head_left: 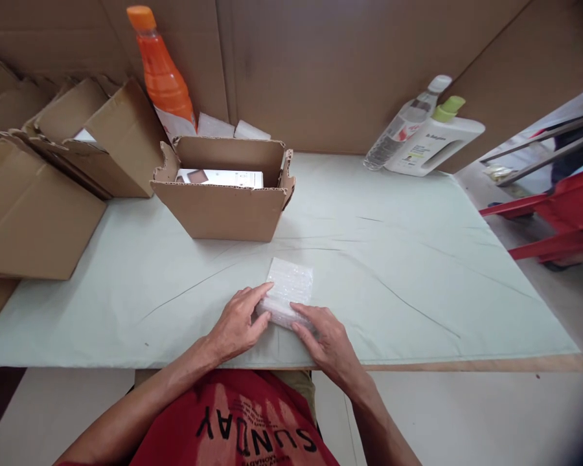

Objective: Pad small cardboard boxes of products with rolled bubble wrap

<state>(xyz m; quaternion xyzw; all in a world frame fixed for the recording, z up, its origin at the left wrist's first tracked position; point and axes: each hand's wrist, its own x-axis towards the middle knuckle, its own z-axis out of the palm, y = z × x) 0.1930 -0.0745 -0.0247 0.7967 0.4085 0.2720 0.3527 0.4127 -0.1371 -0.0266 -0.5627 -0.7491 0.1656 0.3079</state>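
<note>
A piece of bubble wrap lies on the pale green cloth near the table's front edge, its near end rolled or folded over. My left hand grips the left end of that fold between thumb and fingers. At the right end, my right hand pinches the same fold with its thumb and forefinger. Whether anything is inside the fold cannot be made out. Beyond the wrap stands an open cardboard box holding a white printed box.
Several open cardboard boxes crowd the left side. An orange drink bottle stands behind the middle box, beside folded bubble wrap. At the back right are a clear bottle and a white jug. Red chairs stand beyond the table.
</note>
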